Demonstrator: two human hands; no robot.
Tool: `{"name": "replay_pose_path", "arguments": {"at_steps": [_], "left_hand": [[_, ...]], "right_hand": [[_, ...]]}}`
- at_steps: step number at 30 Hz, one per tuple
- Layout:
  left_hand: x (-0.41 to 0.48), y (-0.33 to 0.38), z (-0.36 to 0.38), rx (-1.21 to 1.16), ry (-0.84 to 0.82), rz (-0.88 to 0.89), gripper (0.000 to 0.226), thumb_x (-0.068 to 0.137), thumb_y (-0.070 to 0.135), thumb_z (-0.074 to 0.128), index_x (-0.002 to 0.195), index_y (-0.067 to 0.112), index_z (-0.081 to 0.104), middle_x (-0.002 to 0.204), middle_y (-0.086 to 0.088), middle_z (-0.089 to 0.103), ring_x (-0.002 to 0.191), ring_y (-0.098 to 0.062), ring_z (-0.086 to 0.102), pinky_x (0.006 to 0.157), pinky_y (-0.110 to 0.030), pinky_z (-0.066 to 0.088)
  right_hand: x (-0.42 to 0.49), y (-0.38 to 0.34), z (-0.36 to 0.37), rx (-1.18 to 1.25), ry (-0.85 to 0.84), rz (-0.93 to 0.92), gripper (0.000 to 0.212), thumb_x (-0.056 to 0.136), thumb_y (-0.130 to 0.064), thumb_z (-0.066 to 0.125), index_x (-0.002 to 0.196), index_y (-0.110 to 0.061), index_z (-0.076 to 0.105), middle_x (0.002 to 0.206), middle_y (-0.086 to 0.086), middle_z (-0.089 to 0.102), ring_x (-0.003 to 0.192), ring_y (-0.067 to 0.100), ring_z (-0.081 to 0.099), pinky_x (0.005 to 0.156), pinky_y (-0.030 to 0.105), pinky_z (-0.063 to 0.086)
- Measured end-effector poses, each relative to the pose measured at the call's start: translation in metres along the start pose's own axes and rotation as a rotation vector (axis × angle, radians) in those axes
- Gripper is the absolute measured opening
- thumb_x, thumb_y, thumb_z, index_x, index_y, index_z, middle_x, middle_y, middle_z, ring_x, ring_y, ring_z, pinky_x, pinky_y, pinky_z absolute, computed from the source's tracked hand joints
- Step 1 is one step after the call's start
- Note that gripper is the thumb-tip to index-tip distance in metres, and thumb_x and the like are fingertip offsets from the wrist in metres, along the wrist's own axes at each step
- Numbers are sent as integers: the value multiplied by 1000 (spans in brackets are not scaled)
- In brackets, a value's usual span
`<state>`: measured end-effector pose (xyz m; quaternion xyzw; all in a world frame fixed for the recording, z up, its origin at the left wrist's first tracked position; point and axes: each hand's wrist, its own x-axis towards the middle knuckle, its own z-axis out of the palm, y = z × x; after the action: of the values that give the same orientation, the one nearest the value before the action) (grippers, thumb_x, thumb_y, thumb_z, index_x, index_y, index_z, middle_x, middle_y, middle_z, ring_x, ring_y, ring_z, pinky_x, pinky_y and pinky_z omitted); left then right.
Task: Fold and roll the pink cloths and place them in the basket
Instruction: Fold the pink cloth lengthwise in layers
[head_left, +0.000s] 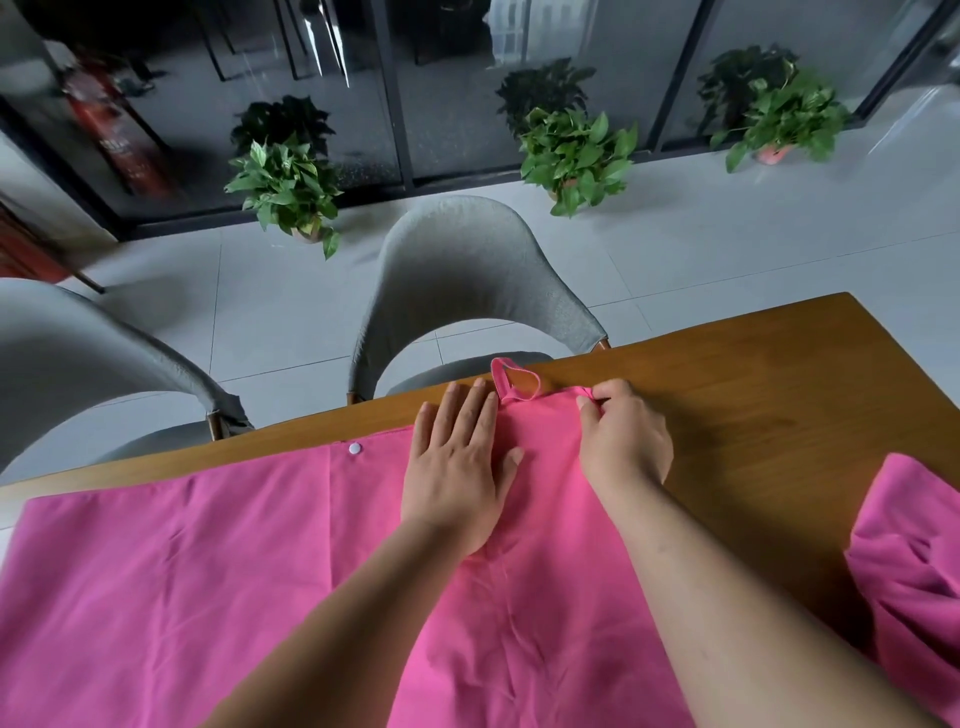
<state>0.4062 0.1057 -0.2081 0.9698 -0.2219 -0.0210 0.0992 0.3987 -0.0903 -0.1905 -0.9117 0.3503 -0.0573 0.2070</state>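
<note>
Pink cloth (182, 582) spread across bench (779, 374), lower frame | left hand (457, 467) flat, fingers straight, pressing cloth near far edge | right hand (626, 441) pinching far corner beside loop (514, 382) | technique: anchor with palm, draw corner taut, match edges before creasing | second cloth (914, 561) lower right; basket unseen
</note>
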Motion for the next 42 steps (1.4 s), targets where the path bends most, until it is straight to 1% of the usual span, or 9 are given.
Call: {"name": "replay_pose_path", "arguments": {"at_steps": [3,7,12,18,24,27,31,36,42], "left_hand": [[4,0,-1,51,-66,-47,82,103,75,5,169,26,2,176,7,-10,160,-23,-22,130,-52,-4],[13,3,-2,36,-94,-120,87,100,79,2,168,25,-5,175,3,-16,158,-25,-27,129,-52,-9],[5,-4,-10,41,10,-115,82,106,69,12,169,18,9,176,-2,-5,161,-23,-17,131,-52,1],[-1,-15,-7,78,-73,-134,90,99,80,6,169,24,3,176,0,-8,161,-26,-17,130,-52,0],[-6,-27,-20,42,-68,-92,84,103,75,10,169,24,0,176,-2,-13,160,-25,-20,130,-51,-1],[-28,-47,-29,62,-10,-101,78,106,70,14,169,24,5,177,0,-7,162,-23,-15,131,-50,2],[-65,-76,-37,81,-38,-173,77,106,66,17,169,23,6,176,-1,-6,161,-23,-16,131,-51,4],[-117,-120,-54,106,-114,-262,82,99,67,9,168,25,-3,175,-2,-15,160,-26,-21,131,-50,0],[-176,-181,-66,132,-164,-393,82,97,77,4,167,37,-5,175,4,-17,160,-27,-20,129,-58,-4]], "right_hand": [[2,5,7,10,54,-73,19,105,-45,55,112,-30,65,101,-3,75,94,27,66,69,33,41],[2,4,12,76,138,-96,17,102,-46,60,111,-32,62,95,-7,72,84,25,66,67,36,47],[3,7,4,220,132,-61,20,99,-45,67,112,-31,62,81,-11,69,79,20,62,64,32,34],[8,10,17,137,207,-144,12,102,-39,64,108,-29,58,86,-4,71,74,31,65,71,39,47],[-6,-7,2,-14,239,-62,29,102,-39,61,125,-22,58,127,14,57,111,36,52,84,45,42],[-47,-26,0,-43,295,-287,28,105,-37,55,126,-20,63,136,8,52,117,32,48,88,47,44],[-113,-69,24,-3,62,-598,41,103,-42,52,137,-21,62,157,4,47,140,31,44,112,47,41],[-168,-105,54,-108,-254,-725,75,99,-69,17,163,-33,30,176,0,10,161,27,9,127,55,20],[-166,-90,64,-272,-257,-732,79,97,-77,8,166,-41,-5,176,0,-7,162,23,-6,130,47,6]]}}
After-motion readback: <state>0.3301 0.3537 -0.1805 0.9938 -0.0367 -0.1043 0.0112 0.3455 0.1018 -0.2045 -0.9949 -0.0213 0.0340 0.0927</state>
